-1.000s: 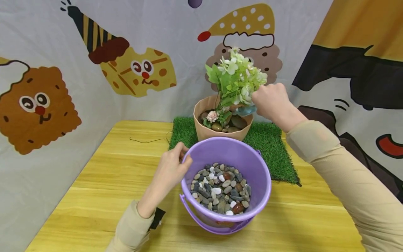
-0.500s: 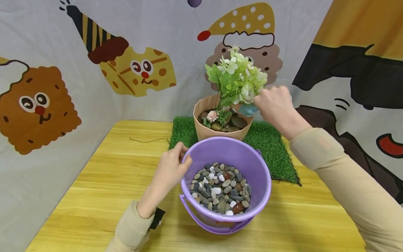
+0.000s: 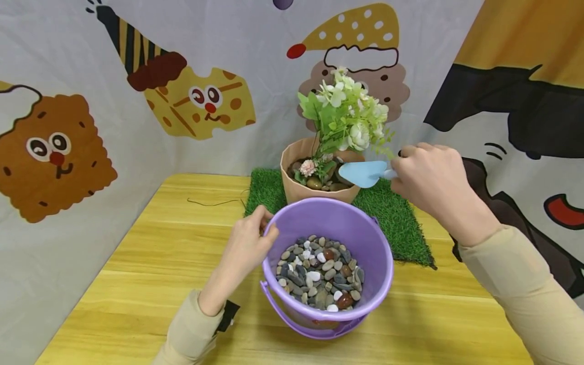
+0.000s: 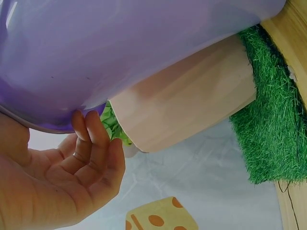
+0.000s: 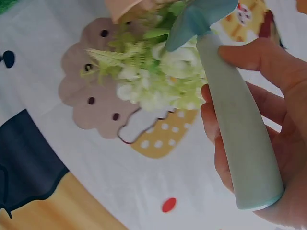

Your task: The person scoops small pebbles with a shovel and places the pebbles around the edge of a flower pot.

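Note:
My right hand [image 3: 431,175] grips the pale handle of a small blue trowel [image 3: 363,173]; its blade hangs over the right rim of the peach flower pot [image 3: 303,192]. The right wrist view shows the fingers wrapped round the trowel handle [image 5: 240,129], thumb along its upper end. My left hand [image 3: 246,251] holds the left rim of the purple bucket [image 3: 365,230], fingertips against the outside in the left wrist view [image 4: 88,127]. Mixed pebbles [image 3: 319,274] cover the bucket's bottom. In the pot stand white-green flowers [image 3: 349,109], a pink flower [image 3: 307,168] and dark stones.
The pot stands on a green turf mat [image 3: 392,223] at the back of the wooden table [image 3: 150,263], behind the bucket. A thin dark wire [image 3: 212,204] lies left of the mat. A patterned cloth [image 3: 219,30] hangs behind the table. The bucket's handle [image 3: 292,324] hangs down in front.
My right hand has moved right and down, drawing the trowel out from the flowers towards the pot's right rim, its blade now in plain view. The left hand and bucket have stayed put.

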`<state>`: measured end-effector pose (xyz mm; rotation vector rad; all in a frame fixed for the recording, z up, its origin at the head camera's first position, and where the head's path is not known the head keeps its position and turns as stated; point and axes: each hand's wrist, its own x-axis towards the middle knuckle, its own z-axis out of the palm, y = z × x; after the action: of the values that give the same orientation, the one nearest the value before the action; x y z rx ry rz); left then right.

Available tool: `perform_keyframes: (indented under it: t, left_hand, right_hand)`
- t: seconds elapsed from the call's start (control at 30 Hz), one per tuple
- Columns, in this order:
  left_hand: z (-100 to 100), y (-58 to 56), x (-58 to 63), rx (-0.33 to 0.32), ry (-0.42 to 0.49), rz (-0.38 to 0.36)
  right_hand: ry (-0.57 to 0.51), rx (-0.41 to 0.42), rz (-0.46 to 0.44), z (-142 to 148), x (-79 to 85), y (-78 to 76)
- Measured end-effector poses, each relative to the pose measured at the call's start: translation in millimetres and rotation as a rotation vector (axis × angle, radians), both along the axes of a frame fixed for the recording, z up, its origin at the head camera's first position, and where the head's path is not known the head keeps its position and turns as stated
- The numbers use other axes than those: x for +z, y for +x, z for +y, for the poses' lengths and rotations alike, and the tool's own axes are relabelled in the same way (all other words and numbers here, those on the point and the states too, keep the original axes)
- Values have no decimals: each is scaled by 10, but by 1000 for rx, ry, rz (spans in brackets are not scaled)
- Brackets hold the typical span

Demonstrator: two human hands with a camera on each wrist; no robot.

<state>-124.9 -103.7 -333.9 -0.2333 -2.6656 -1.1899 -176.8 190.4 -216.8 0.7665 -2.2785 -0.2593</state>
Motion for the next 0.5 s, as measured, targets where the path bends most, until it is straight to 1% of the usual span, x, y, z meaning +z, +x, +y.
perform_keyframes:
  t: [0.07, 0.17, 0.27, 0.37, 0.5]
  left_hand:
    - [2, 5, 5, 2, 1, -2]
    - [1, 9, 9, 2, 3, 8]
    - [0, 12, 11, 1, 4, 16]
    - [2, 12, 14, 3, 4, 12]
    - [6, 12, 13, 1, -1, 4]
  right_hand:
    - [-9, 55, 26, 14, -9, 91]
    - [0, 129, 36, 25, -12, 206]
    - [23, 200, 15, 31, -19, 293]
    - [46, 265, -19, 25, -42, 348]
    - [93, 317, -42, -14, -93, 392]
